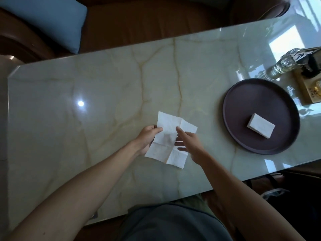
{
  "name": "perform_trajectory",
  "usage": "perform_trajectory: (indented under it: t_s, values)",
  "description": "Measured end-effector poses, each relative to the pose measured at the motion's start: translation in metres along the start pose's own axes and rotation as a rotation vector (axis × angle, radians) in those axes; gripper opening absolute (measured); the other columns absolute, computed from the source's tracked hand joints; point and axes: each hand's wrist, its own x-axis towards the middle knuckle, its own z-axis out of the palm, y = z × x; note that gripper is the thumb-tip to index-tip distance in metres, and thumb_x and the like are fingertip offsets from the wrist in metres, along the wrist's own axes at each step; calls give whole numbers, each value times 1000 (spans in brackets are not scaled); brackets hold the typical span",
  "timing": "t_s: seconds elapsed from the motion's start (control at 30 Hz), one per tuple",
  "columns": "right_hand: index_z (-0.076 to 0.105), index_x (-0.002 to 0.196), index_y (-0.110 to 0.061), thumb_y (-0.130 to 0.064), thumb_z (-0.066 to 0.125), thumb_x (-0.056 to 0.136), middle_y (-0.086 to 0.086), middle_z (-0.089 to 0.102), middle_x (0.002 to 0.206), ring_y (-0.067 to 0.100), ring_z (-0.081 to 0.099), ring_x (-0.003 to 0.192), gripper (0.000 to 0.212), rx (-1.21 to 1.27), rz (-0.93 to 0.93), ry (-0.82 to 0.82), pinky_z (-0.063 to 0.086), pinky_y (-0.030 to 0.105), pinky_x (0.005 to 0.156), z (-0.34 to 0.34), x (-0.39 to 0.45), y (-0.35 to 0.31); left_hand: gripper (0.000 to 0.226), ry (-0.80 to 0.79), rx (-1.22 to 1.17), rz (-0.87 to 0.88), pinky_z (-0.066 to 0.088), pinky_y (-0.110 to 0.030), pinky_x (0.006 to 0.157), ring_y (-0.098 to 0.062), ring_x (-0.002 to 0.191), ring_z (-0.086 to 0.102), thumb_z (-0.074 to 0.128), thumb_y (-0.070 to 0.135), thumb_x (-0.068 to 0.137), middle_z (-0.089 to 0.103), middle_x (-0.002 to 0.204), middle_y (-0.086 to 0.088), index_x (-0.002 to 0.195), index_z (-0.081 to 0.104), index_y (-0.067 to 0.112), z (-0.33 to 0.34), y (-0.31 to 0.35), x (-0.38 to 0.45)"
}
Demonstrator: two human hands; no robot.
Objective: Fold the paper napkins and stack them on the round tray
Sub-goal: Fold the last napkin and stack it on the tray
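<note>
- Napkin: one white sheet, opened nearly flat, crossed by fold creases that mark it into rectangular panels; edges slightly curled. It lies over the table, left of the tray and well apart from it.
- Left hand: thumb and fingers pinched on the napkin's left edge.
- Right hand: fingers spread apart, index extended onto the napkin's upper right part; other fingertips reach under the sheet's right edge.
- Tray: dark, round, shallow-rimmed, on the table.
- Stack: folded white napkins forming a compact rectangular block, resting inside the tray, toward its near side.
- Bottle: clear glass, just beyond the tray's far rim.
</note>
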Motion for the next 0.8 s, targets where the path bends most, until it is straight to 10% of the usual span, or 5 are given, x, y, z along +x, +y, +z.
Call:
perform_trajectory:
  t_s: [0.23,0.57,0.8]
  values:
    - [62,81,-6,-5,65,90,11,63,77,24,61,69,9,-39,-128,53,50,35,69,3,0,-28,10,-75,-58,65,55,-37,78,-25,81,66,55,12,101,70,90,-11,102,63,6,-1,23,-10]
    - [68,115,-7,-64,67,83,6,71,98,23,68,91,65,32,-128,-176,53,37,85,-3,-13,-55,42,-314,-547,38,41,-47,106,-35,114,54,58,21,78,55,127,-21,116,59,5,-7,55,-31]
    - [70,110,0,-26,72,93,3,76,95,19,71,87,32,-15,-239,-262,52,34,85,0,-23,-52,42,-397,-801,188,38,-54,111,-34,118,54,47,20,86,61,122,-13,126,57,13,-7,61,-39]
